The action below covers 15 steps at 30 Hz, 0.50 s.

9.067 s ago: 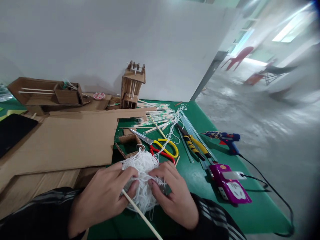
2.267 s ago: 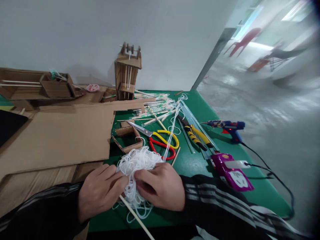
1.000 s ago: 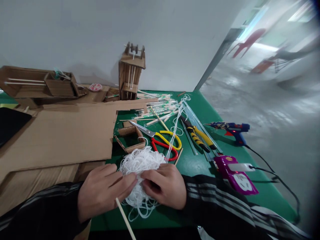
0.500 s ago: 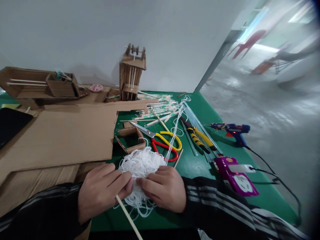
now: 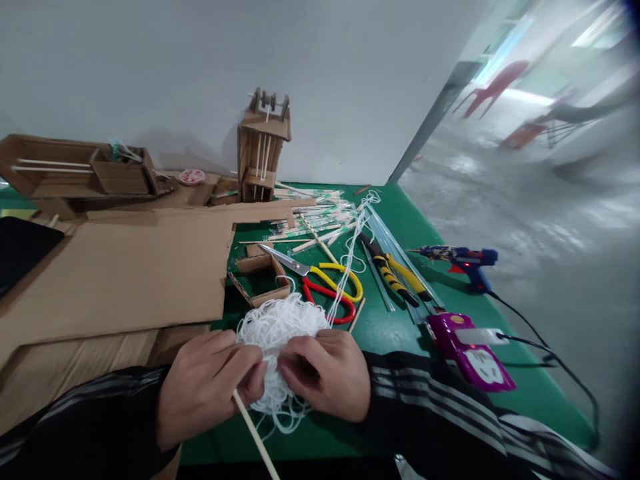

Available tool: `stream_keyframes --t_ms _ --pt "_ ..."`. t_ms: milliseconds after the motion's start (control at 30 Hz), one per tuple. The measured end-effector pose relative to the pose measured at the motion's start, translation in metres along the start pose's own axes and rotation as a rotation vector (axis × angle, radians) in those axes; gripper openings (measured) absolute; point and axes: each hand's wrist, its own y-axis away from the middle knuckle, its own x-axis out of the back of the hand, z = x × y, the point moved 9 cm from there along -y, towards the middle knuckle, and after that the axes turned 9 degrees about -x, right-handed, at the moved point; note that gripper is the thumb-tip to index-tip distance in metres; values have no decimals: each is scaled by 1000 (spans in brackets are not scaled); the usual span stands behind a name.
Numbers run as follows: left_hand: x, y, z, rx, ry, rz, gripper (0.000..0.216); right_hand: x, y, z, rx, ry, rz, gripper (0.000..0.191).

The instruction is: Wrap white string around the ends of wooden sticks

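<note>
Head view: both hands are down at the near edge of the green desk (image 5: 395, 330), buried in a tangle of white string (image 5: 277, 327). The left hand (image 5: 205, 383) is curled shut on the tangle's side, with a thin wooden stick (image 5: 253, 433) slanting out from under its fingers. The right hand (image 5: 325, 373) pinches strands, fingers bent in tight. One strand trails away over the scissors (image 5: 325, 283), with the pliers (image 5: 395, 277) just beyond. This looks like picking the knot apart. Freeing a loop calls for a light, patient pull, not a yank.
</note>
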Motion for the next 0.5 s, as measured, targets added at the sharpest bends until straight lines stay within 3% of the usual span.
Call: stream_keyframes --t_ms 167,333,500 --pt "-1 -1 5 -32 37 8 21 -8 1 -5 44 104 -72 20" --pt "-4 -1 10 -59 115 -10 23 -13 3 4 -36 163 -97 23" --pt "-4 -3 13 -87 143 0 23 -6 2 3 -40 78 -69 29"
